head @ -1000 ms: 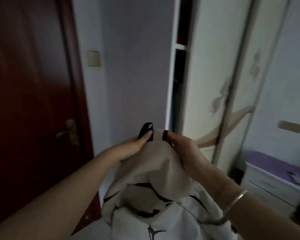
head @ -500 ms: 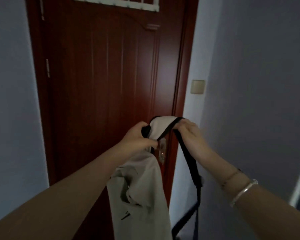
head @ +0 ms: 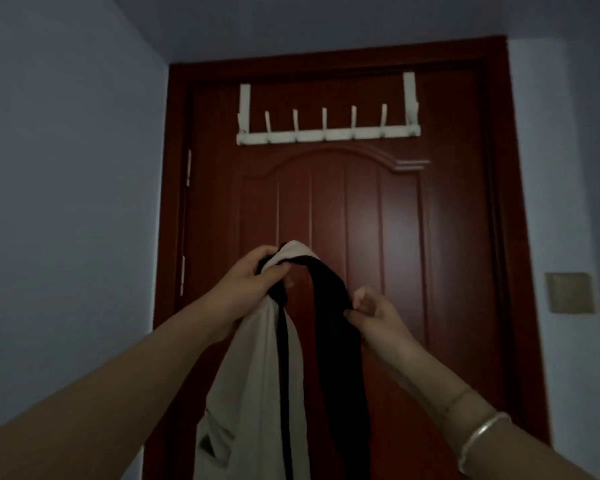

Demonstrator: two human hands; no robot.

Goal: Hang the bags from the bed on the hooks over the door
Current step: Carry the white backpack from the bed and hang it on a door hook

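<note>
Below the white hook rack hung over the door's top edge, both hands were raised w/ a beige bag. Left hand gripped bag's top, fingers curled round fabric & black strap. Right hand pinched strap's other run, lower, to the right. Bag hung in front of door's mid panel, well under the hooks. Silver bangle on right wrist.
</note>
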